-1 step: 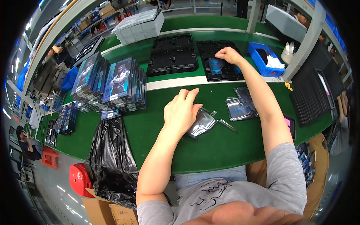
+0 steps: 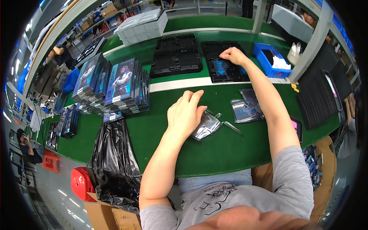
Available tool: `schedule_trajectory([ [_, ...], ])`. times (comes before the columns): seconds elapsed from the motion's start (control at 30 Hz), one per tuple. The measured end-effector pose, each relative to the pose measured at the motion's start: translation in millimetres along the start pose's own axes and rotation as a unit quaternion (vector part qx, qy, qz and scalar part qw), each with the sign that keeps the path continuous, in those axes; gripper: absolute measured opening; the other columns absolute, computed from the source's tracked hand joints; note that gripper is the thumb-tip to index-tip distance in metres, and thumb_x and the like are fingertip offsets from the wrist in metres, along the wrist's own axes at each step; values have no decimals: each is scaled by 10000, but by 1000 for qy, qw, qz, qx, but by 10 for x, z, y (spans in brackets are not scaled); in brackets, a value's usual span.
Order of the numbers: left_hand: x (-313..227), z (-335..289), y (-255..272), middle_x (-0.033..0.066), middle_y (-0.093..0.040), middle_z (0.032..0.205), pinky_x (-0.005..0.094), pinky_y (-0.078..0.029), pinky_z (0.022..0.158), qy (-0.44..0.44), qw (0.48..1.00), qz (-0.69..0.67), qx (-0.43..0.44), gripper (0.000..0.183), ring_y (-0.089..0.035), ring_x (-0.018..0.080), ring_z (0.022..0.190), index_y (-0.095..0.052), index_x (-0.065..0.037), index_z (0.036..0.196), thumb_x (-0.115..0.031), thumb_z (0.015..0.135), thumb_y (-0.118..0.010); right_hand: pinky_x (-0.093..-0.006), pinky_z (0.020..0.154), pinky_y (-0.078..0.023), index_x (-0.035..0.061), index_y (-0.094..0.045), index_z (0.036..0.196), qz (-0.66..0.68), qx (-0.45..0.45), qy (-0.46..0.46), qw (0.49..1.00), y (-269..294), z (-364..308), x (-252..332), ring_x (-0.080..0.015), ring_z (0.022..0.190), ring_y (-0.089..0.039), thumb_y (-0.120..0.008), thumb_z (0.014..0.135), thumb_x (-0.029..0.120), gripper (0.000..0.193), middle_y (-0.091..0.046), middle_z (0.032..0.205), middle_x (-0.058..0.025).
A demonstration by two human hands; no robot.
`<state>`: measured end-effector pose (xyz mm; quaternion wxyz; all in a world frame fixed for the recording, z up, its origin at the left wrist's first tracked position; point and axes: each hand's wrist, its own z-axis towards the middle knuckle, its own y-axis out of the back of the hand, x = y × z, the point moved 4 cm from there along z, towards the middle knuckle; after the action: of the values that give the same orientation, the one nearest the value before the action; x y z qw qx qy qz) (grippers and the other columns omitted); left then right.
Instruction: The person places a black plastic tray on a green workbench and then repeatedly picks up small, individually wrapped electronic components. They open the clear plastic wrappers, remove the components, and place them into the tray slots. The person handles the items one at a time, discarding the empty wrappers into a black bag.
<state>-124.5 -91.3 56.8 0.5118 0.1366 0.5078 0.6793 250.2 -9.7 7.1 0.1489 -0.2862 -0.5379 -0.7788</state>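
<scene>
My left hand (image 2: pixel 185 114) is at the middle of the green table, fingers stretched and apart, with nothing visibly held. Beside its thumb lies a crumpled clear plastic wrapper (image 2: pixel 209 128), partly covered by the hand. Farther off, my right hand (image 2: pixel 234 57) is over a black moulded tray (image 2: pixel 214 48), its fingertips pinched together; what they hold, if anything, is hidden. Below those fingertips, a dark flat piece with blue print (image 2: pixel 221 68) rests in the tray. Clear-bagged dark pieces (image 2: pixel 245 109) lie to the left of my right forearm.
Stacks of dark blue printed boxes (image 2: pixel 122 82) stand at the left, a black plastic bag (image 2: pixel 115 161) hanging below them. A second black tray (image 2: pixel 176 57) sits farther back. A blue bin (image 2: pixel 268 63) and a grey metal post (image 2: pixel 315 42) stand at the right.
</scene>
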Motion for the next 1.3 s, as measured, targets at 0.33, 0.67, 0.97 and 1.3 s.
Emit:
schedule_trajectory([
  [0.33, 61, -31, 97, 107, -622, 1068, 384, -449, 912, -43, 994, -61, 82, 414, -559, 291, 1039, -634, -48, 1135, -297, 810, -692, -342, 795, -510, 21, -640, 1138, -73, 224, 5, 972, 376, -998, 1079, -217, 897, -636, -622, 882, 429, 482, -682, 1002, -129],
  [0.67, -21, -155, -69, 43, -379, 1491, 537, -189, 1140, -85, 963, -12, 256, 574, -301, 315, 1381, -667, -271, 1172, -330, 624, -826, -395, 870, -450, 50, -663, 894, -230, 237, 59, 942, 135, -1847, 1325, -298, 1021, -569, -763, 724, 265, 291, -611, 944, -93],
  [0.97, 150, -49, 2, 10, -613, 1222, 463, -347, 1025, -30, 994, 106, 0, 311, -519, 234, 1176, -718, -185, 1026, -318, 745, -744, -252, 652, -428, 7, -563, 831, 108, 15, 46, 993, 411, -1803, 1446, -69, 702, -499, -616, 878, 118, 132, -557, 749, 16],
  [1.3, -33, 13, 36, 80, -671, 890, 317, -479, 774, 24, 985, -170, -12, 290, -601, 176, 841, -670, -31, 1035, -202, 807, -723, -220, 487, -480, 69, -513, 1016, 536, -44, -107, 836, -217, -2029, 1382, -88, 699, -572, -628, 909, 137, 171, -607, 837, -19],
])
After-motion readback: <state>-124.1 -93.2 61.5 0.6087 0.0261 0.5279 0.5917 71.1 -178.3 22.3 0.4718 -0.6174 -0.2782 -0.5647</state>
